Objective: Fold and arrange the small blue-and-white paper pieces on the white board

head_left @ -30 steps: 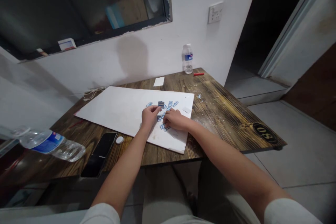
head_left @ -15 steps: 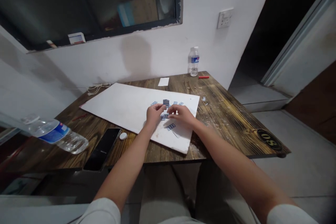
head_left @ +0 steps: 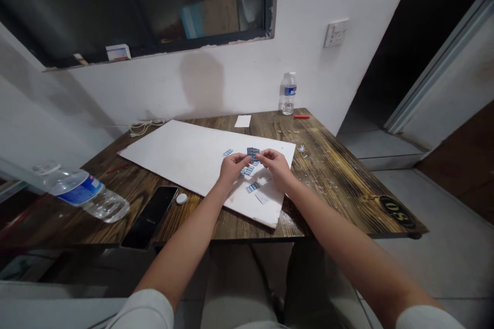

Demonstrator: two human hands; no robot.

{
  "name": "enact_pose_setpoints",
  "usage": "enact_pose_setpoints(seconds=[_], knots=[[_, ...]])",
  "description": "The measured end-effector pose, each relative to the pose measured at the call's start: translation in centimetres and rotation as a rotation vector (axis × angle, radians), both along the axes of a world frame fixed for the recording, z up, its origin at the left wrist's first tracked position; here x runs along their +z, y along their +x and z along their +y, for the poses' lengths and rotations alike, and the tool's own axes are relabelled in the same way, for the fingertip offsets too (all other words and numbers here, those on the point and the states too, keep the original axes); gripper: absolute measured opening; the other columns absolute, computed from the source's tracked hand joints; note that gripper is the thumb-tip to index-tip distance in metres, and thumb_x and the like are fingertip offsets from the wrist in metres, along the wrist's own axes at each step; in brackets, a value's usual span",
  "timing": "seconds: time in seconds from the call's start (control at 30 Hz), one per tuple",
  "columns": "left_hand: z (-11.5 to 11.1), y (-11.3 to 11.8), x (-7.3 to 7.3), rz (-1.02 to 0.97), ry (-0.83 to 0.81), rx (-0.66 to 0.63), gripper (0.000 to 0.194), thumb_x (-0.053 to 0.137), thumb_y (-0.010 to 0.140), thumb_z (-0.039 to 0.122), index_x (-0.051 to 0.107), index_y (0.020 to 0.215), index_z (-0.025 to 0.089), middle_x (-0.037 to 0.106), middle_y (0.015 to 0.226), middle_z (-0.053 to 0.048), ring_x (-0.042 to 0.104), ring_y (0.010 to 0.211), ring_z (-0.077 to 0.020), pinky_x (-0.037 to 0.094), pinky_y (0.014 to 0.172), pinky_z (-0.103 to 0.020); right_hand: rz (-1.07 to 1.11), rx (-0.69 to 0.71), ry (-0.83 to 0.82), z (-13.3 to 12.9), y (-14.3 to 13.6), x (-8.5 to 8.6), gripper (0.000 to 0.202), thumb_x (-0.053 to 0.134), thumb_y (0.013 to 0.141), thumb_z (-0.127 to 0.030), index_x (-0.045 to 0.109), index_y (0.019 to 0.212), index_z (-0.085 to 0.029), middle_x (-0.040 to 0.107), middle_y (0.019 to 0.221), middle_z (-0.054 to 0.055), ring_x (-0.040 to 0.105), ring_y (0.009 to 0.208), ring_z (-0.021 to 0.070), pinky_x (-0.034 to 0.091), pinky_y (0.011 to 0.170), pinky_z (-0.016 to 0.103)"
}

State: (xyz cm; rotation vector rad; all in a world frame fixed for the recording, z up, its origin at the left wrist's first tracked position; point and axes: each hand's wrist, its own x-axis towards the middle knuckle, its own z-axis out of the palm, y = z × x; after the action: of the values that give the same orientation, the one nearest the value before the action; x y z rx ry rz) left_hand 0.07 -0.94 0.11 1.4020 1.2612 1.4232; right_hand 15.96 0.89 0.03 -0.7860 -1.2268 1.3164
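The left hand [head_left: 232,166] and the right hand [head_left: 275,163] met over the white board [head_left: 185,157] at the middle of the wooden surface [head_left: 339,175], fingers curled, their tips pinching a small stack of blue cards [head_left: 253,153] held between them just above the board; the left pinched its near-left edge, the right its right edge. More blue cards lay flat on the board around the hands: one [head_left: 228,152] at 10 o'clock from the left hand, a striped one [head_left: 252,187] at 6 o'clock between the wrists, and a few partly hidden under the fingers. A small white slip [head_left: 263,197] lay just beside the striped card at its 5 o'clock. From the hands, a white paper [head_left: 243,121] lay on the surface at 12 o'clock beyond the board, an upright bottle [head_left: 287,93] stood at 1 o'clock by the wall, with a red stick [head_left: 301,116] just to its right. A coiled cord [head_left: 142,126] sat at 10 o'clock by the board's far corner. At 8 o'clock lay a dark phone [head_left: 150,218] with a white oval [head_left: 181,198] just beside it, and further out at 9 o'clock a second bottle [head_left: 81,195] lay on its side. Pale scraps [head_left: 309,154] were scattered on the surface at 3 o'clock
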Motion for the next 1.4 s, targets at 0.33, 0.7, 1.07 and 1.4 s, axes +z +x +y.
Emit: enact_pose_setpoints(seconds=[0.33, 0.7, 1.07, 1.4], knots=[[-0.2, 0.2, 0.2, 0.009, -0.011, -0.025, 0.033, 0.079, 0.065, 0.046, 0.072, 0.073, 0.015, 0.070, 0.070, -0.005, 0.062, 0.066, -0.0161, 0.048, 0.066, -0.030, 0.010, 0.023, 0.002, -0.3, -0.2, 0.0, 0.041, 0.080, 0.059, -0.052, 0.056, 0.068, -0.020, 0.051, 0.059, -0.005, 0.043, 0.055, 0.0099, 0.035, 0.056, 0.026], [-0.7, 0.2, 0.9, -0.002, -0.046, -0.068, 0.035, 0.081, 0.062, 0.047, 0.074, 0.074, 0.015, 0.071, 0.071, -0.007, 0.063, 0.068, -0.0180, 0.048, 0.069, -0.032, 0.012, 0.076, -0.011, -0.5, -0.5, 0.0, 0.041, 0.078, 0.062, -0.051, 0.053, 0.072, -0.021, 0.053, 0.058, -0.006, 0.049, 0.053, 0.0102, 0.041, 0.057, 0.025], [-0.8, 0.3, 0.7, -0.027, -0.077, -0.027, 0.039, 0.084, 0.055, 0.048, 0.069, 0.066, 0.014, 0.067, 0.064, -0.004, 0.058, 0.061, -0.0146, 0.043, 0.061, -0.028, -0.097, 0.106, 0.036, -0.2, -0.1, -0.1, 0.044, 0.074, 0.065, -0.060, 0.056, 0.066, -0.020, 0.053, 0.056, -0.004, 0.047, 0.054, 0.0109, 0.038, 0.059, 0.026], [-0.2, -0.4, 0.7, -0.164, -0.063, 0.171, 0.038, 0.084, 0.049, 0.045, 0.069, 0.067, 0.015, 0.068, 0.064, -0.004, 0.056, 0.060, -0.0138, 0.046, 0.062, -0.029, -0.935, 0.439, 0.593, 0.3, 2.0, -0.1, 0.030, 0.089, 0.060, -0.035, 0.077, 0.083, -0.021, 0.065, 0.092, 0.005, 0.057, 0.088, 0.0192, 0.041, 0.087, 0.032]])
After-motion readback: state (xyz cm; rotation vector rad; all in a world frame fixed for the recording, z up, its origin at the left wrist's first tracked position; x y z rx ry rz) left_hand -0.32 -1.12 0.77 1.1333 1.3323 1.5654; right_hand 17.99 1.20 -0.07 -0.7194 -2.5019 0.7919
